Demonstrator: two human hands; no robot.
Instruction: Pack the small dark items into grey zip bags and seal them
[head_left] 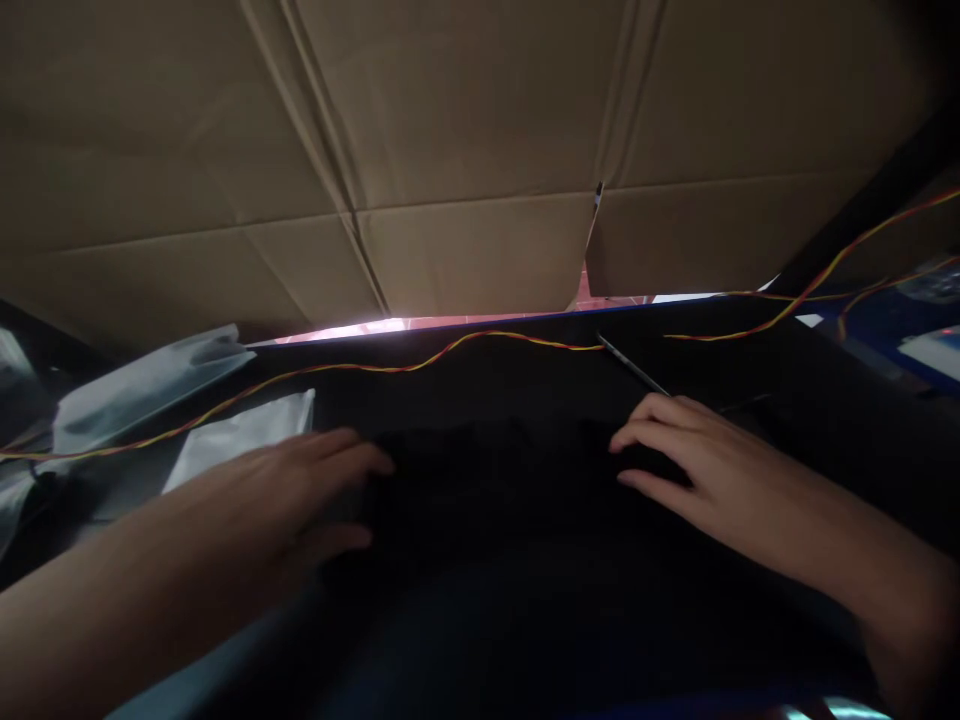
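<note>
Head: left hand (300, 495), right hand (701, 465) flat on dark fabric (510, 480), apparently.

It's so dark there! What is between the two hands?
In the head view, only black cloth lies between the left hand and the right hand; both hands rest on it.

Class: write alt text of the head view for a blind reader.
A person's left hand and right hand rest open on black fabric. A red-and-yellow wire runs beyond them, cardboard sheets behind it; clear plastic bags lie left.
</note>
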